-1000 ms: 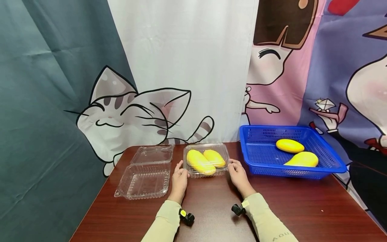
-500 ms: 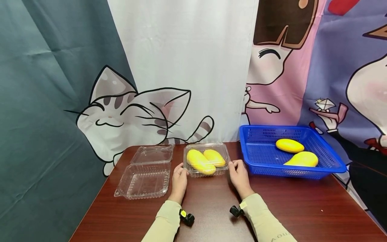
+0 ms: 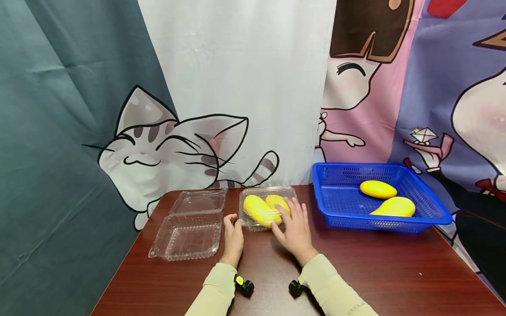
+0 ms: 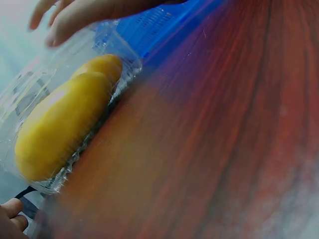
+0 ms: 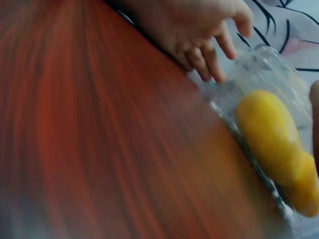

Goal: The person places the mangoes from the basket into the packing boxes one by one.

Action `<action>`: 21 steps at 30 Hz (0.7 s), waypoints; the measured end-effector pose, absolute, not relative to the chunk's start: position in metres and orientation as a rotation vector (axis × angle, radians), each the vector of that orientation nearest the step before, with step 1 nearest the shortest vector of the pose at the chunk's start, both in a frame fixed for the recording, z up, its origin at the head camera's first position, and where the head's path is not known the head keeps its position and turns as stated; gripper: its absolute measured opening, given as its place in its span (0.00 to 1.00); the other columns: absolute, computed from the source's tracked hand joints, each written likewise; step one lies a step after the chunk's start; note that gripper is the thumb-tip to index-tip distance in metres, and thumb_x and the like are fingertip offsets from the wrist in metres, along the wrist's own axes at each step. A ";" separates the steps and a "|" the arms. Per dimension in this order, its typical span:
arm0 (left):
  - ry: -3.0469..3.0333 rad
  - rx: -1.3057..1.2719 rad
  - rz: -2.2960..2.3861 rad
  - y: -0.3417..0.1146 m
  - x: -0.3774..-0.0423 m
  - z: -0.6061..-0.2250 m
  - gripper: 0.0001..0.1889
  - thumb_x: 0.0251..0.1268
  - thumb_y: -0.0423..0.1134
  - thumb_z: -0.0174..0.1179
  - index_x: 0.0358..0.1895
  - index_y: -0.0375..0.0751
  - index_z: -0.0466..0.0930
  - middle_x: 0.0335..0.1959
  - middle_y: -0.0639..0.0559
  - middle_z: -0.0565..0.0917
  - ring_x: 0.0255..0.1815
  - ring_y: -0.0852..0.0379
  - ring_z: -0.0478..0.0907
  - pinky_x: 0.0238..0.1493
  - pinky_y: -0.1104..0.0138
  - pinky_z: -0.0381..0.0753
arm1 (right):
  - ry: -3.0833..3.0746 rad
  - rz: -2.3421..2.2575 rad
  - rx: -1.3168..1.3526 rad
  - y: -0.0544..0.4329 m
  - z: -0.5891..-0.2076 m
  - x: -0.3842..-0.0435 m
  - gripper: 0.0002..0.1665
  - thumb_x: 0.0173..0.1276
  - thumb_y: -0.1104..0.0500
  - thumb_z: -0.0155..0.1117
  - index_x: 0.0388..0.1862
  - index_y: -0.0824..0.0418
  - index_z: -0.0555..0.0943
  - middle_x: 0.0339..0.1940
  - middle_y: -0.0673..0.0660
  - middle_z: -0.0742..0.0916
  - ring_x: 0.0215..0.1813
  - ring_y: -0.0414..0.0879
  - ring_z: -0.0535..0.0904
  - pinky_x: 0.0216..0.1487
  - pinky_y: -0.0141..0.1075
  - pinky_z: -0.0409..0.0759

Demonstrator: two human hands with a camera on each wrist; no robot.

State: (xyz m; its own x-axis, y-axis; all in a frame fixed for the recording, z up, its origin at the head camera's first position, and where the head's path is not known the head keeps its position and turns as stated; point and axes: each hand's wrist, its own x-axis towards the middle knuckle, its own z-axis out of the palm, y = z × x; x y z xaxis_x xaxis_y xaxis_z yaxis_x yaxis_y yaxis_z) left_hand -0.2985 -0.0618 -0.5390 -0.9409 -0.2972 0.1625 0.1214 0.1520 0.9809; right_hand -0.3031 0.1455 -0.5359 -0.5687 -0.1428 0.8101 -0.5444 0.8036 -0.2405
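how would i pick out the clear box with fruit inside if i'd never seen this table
On the brown table, find the blue basket on the right. The clear box sits just left of it, near the far edge. Unlike the open, empty clear container farther left, it is closed, with two yellow fruits inside.

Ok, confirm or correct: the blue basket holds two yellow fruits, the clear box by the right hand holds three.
Wrong count: the head view shows two yellow fruits, not three, in the clear box by the right hand. The rest stands.

Four yellow mangoes [image 3: 378, 189], two clear plastic containers [image 3: 189, 239], one blue basket [image 3: 356, 222], one table [image 3: 395, 267]
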 end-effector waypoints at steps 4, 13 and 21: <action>-2.108 0.155 -1.851 -0.062 -0.299 -0.539 0.15 0.76 0.38 0.49 0.59 0.35 0.65 0.64 0.33 0.71 0.66 0.39 0.69 0.67 0.45 0.64 | -2.160 0.498 0.600 0.134 -0.537 -0.305 0.30 0.61 0.45 0.70 0.63 0.48 0.81 0.68 0.63 0.77 0.73 0.67 0.66 0.70 0.70 0.53; -2.083 0.128 -1.853 -0.063 -0.298 -0.540 0.12 0.76 0.35 0.48 0.57 0.36 0.65 0.64 0.32 0.70 0.67 0.38 0.68 0.66 0.44 0.64 | -2.212 0.458 0.551 0.136 -0.539 -0.312 0.26 0.63 0.46 0.72 0.61 0.45 0.82 0.67 0.59 0.79 0.71 0.64 0.69 0.70 0.70 0.55; -2.076 0.129 -1.839 -0.062 -0.298 -0.543 0.12 0.74 0.34 0.49 0.55 0.35 0.66 0.62 0.34 0.72 0.67 0.39 0.68 0.67 0.45 0.64 | -2.235 0.497 0.404 0.158 -0.541 -0.324 0.26 0.62 0.48 0.72 0.60 0.47 0.83 0.67 0.59 0.79 0.73 0.64 0.67 0.72 0.68 0.52</action>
State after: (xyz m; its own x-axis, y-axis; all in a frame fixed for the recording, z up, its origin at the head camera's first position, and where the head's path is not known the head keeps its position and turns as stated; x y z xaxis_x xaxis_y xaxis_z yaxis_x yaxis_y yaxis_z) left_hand -0.2977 -0.0624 -0.5426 -0.9299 -0.3039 0.2074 0.1693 0.1470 0.9745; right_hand -0.3237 0.1578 -0.5407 -0.6341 -0.1261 0.7629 -0.4373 0.8722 -0.2193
